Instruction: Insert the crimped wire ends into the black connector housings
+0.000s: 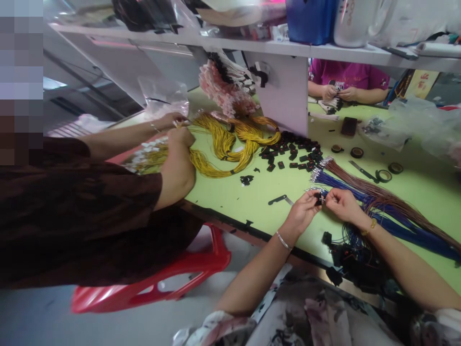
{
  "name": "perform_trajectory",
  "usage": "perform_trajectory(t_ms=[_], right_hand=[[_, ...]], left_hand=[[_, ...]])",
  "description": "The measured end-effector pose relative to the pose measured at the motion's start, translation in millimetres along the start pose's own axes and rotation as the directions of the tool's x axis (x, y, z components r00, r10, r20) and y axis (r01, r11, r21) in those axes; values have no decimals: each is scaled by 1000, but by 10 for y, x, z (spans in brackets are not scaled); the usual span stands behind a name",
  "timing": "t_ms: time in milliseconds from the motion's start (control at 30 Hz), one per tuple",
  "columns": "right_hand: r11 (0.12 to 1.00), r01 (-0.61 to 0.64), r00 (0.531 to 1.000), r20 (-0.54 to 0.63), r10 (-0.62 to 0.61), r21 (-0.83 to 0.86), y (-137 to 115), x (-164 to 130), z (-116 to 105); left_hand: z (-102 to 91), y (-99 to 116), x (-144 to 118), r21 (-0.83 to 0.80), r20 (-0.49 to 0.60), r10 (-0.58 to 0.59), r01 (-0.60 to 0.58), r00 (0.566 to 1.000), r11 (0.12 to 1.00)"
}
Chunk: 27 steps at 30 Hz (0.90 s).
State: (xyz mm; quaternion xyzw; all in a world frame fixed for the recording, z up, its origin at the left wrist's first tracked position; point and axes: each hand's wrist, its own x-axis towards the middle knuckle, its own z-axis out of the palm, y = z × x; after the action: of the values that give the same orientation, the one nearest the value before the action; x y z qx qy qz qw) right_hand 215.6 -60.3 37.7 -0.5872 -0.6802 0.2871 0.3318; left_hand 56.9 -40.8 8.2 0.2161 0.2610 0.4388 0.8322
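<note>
Hands meet at table edge, roughly 5 o'clock of frame centre. Left hand point(301, 211) has its grip pinched together on small black connector point(318, 198); right hand point(342, 203) pinches closed just beside it from 3 o'clock side, seemingly on a wire end, too small to confirm. Connector sits between the two sets of fingertips, both hands about equally near. Blue wire bundle point(389, 218) lies with long axis running from hands out toward 4 o'clock, terminal ends pointing at connector; brown wire bundle point(378, 194) lies parallel, just beyond it. Loose pile of black connectors point(295, 151) at 12 o'clock of hands, near. Green table point(237, 192) carries everything. Co-worker's hand point(180, 137) at 9–10 o'clock, well apart, rests on yellow wire bundles point(223, 144). Another person's hands point(338, 92) at far side, 12 o'clock.
</note>
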Motion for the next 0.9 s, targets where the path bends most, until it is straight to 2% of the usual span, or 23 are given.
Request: perform_trajectory(t_ms=[300,567,700,900], right_hand=[[994,32,999,-8,-33,-101,-15,-22,-3],[990,107,994,17,-106,-96,-22,-34,41],[970,191,981,54,-185,-152,-23,-36,32],[974,115,993,24,-112,-196,-27,-82,108]], left_hand=[[-3,16,-11,43,4,3,-3,1000,999],[-3,-42,-30,266,-71,69,-48,995,963],[-32,-40,-19,205,-112,38,-15,993,979],[-39,-82,-3,226,-135,45,-14,990,974]])
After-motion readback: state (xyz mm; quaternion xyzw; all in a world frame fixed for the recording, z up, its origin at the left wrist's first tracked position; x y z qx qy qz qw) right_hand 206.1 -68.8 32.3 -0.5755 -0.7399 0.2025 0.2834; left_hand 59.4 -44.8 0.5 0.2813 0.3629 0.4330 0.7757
